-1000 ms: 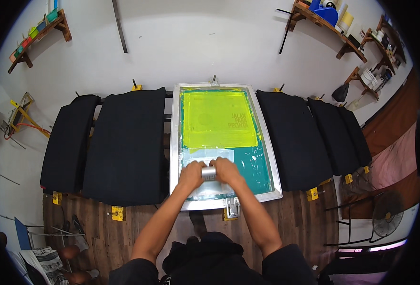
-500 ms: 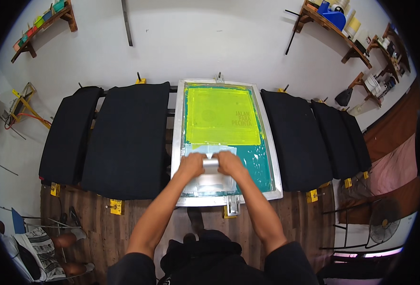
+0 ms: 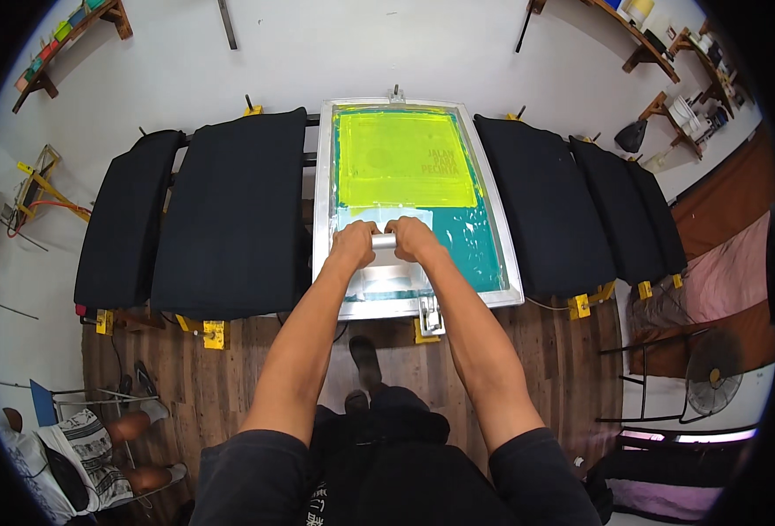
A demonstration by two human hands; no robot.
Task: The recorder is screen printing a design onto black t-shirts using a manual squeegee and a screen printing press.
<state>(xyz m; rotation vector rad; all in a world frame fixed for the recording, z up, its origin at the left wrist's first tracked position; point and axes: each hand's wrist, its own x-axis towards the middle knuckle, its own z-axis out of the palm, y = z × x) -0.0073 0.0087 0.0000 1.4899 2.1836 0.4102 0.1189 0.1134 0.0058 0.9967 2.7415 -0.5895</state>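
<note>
left hand: the left hand (image 3: 353,243) is closed round the left end of the silver bar (image 3: 385,240), knuckles up.
right hand: the right hand (image 3: 416,239) is closed round the other end, leaving a short stretch of bar bare between the two.
bar: in both hands, over the near half of the screen frame (image 3: 322,193); its lower edge is hidden, so contact with the mesh cannot be told.
grip: one hand at each end, probably to share the load and keep the bar level; both arms reach forward, nearly straight.
pale sheet: a glossy pale sheet (image 3: 387,280) shows below and around the hands; whether it belongs to the bar is unclear.
ink: a yellow-green layer (image 3: 396,167) with faint lettering lies beyond the hands, teal mesh (image 3: 466,250) to their right.
clamp: a metal clamp (image 3: 431,316) sits at the near rim, nearer the body than the hands, likely to hold the frame steady.
boards: black-covered boards (image 3: 230,219) flank the frame on both sides of the hands.
room: wood floor (image 3: 247,377) below, white wall (image 3: 317,53) ahead, a fan (image 3: 713,377) far right, a seated person (image 3: 89,447) far left.
</note>
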